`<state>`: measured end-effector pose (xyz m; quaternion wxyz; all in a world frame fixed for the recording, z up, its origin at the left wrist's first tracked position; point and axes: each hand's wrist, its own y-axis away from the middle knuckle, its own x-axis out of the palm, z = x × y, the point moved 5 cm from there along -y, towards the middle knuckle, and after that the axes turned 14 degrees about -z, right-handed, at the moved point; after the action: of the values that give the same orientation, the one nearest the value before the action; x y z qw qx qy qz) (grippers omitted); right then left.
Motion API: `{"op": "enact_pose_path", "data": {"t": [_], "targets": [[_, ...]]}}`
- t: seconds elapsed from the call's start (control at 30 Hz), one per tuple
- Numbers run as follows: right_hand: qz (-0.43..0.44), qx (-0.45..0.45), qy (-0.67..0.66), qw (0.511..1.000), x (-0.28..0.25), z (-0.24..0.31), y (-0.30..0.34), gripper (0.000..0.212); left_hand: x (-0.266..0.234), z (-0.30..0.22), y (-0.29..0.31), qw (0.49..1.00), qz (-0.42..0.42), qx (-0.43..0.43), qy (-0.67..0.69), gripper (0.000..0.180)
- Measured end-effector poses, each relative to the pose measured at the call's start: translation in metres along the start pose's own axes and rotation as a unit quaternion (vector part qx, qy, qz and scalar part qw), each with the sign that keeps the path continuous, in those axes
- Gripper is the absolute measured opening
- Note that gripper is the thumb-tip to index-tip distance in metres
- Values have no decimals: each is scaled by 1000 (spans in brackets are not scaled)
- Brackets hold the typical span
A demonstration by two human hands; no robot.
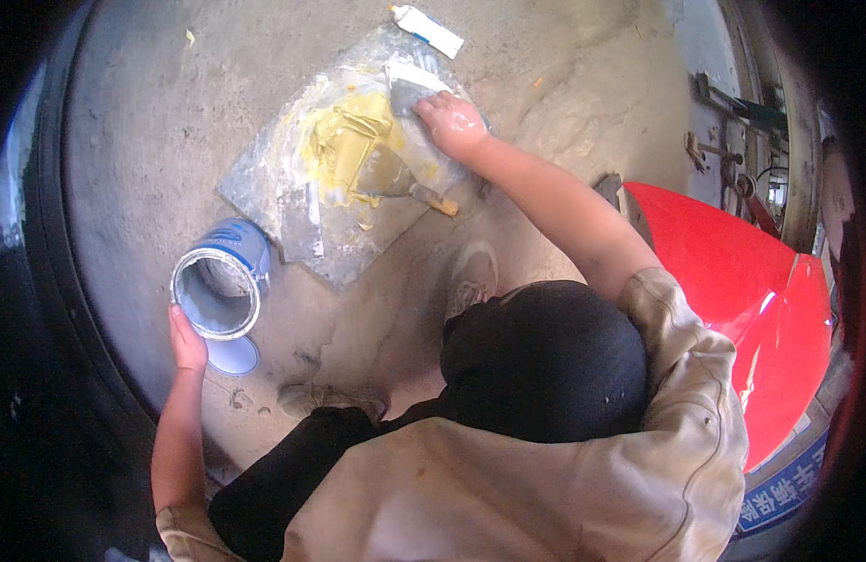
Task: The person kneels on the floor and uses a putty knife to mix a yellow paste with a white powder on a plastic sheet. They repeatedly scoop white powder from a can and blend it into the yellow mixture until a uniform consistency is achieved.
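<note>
My left hand (188, 342) grips the lower rim of a blue and grey metal can (255, 245). The can is tilted with its mouth toward me, and whitish residue coats its inside. Pinched in my right hand (454, 125) is a flat grey scraper (410, 91), its white-smeared edge at the far part of a mixing board (344, 267). Yellow putty (353, 140) is spread thickly over the board's middle. A second flat scraper (303, 225) rests on the board's near left side, and a wooden-handled putty knife (439, 200) lies at its right, blade in the putty.
A white tube (429, 32) with an orange tip lies beyond the board. Beside the can is a round pale lid (232, 357). At the right stands a glossy red car panel (732, 281). My shoes (325, 401) are on the concrete floor (142, 140) near the can.
</note>
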<state>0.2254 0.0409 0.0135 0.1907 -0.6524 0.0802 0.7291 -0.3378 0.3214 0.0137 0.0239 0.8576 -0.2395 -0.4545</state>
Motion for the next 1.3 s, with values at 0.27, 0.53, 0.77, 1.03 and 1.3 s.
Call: {"op": "enact_pose_path", "data": {"t": [0.27, 0.53, 0.77, 1.03, 1.3], "targets": [[109, 70, -42, 991, -46, -3, 18, 22, 4, -5, -13, 1000, 24, 11, 8, 64], [0, 308, -255, 917, -90, -26, 12, 27, -2, -14, 2, 999, -45, -17, -19, 70], [-174, 116, -66, 976, -78, -17, 7, 23, -2, -21, 3, 998, -51, -27, -38, 70], [-61, 83, 34, 994, -7, -6, 67, 22, -1, -8, 2, 998, -38, -43, -15, 71], [59, 71, -49, 995, -18, 22, 90, 24, 3, 1, 0, 999, -34, -23, -31, 69]]}}
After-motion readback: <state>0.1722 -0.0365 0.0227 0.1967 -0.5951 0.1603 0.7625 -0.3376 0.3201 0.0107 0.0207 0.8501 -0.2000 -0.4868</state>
